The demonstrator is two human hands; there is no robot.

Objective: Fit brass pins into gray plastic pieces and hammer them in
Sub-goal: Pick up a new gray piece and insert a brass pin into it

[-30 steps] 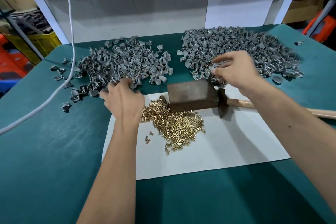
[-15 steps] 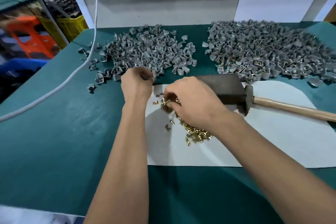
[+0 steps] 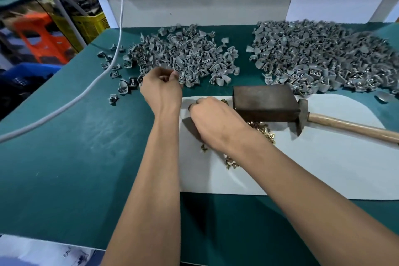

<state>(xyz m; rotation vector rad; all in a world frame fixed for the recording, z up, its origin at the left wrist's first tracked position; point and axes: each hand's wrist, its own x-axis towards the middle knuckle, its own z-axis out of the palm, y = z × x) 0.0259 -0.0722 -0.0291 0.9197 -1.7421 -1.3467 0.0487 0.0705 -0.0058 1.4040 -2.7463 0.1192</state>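
Two hands mid-pickup: left hand (image 3: 160,88) curled at near edge of upper-middle gray pieces (image 3: 183,58), hold unclear; right hand (image 3: 213,119) cupped over brass pins (image 3: 262,130) at frame center, grip hidden; next, pin into piece, then hammer (image 3: 302,112).

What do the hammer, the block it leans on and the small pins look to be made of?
Hammer: dark, dull metal head, probably steel; pale handle with a smooth tan surface, likely wood.
Dark brown rectangular block: matte, worn faces; could be aged steel or dense wood, I cannot tell which.
Small pins: shiny yellow-gold glint, consistent with brass.
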